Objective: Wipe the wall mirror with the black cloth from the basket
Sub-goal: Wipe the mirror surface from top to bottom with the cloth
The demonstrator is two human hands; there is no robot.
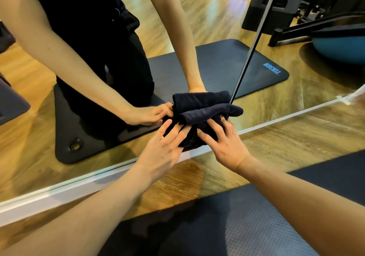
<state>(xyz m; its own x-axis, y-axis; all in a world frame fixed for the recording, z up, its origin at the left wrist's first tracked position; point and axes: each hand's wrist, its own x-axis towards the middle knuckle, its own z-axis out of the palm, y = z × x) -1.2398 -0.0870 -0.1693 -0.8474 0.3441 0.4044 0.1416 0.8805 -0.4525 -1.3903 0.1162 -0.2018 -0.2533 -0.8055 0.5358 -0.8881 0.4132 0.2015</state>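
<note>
Reaching forward side by side, the left hand (pixel 165 144) and right hand (pixel 227 143) are pressing the bunched cloth (pixel 199 115) against the mirror (pixel 197 28), fingers spread, each grip nearly flat.

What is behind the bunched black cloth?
The wall mirror's glass, with the bunched black cloth pressed on it by both hands. The covered glass patch itself cannot be seen.
</note>
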